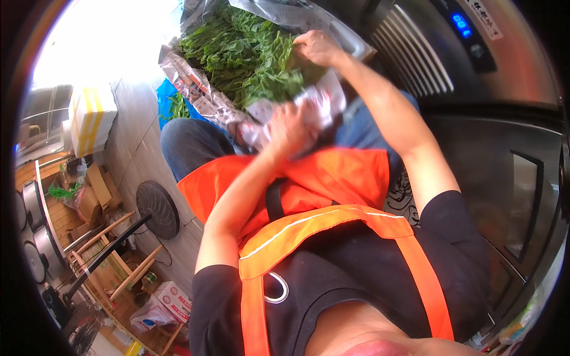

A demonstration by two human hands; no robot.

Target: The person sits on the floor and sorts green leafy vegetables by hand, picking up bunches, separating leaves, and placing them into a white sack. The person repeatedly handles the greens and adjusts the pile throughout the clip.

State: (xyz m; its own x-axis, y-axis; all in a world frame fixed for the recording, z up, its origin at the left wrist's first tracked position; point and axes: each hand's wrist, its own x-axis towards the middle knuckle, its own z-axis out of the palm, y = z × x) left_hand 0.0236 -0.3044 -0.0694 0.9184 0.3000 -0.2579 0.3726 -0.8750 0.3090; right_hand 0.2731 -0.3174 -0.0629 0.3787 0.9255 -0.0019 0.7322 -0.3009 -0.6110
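Note:
Before me lies a large heap of leafy green vegetables [249, 49] on a printed wrapping sheet [196, 84] with a crumpled edge. At the heap's right side, my right hand [319, 48] has its fingertips pinched on some of the leaves. My left hand [287, 127] is nearer my body, over the sheet's near edge, blurred by motion. Whether its fingers grip the sheet or only touch it is unclear. Under the greens, the container is mostly hidden; a white rim [354, 42] shows at the right.
To the right stands a stainless-steel appliance [498, 169] with a vent grille and lit display. A blue bag [165, 95] with greens sits left of the heap. Farther left are a foam box [91, 120] with yellow tape, a round fan base [157, 209] and a wooden rack [111, 262].

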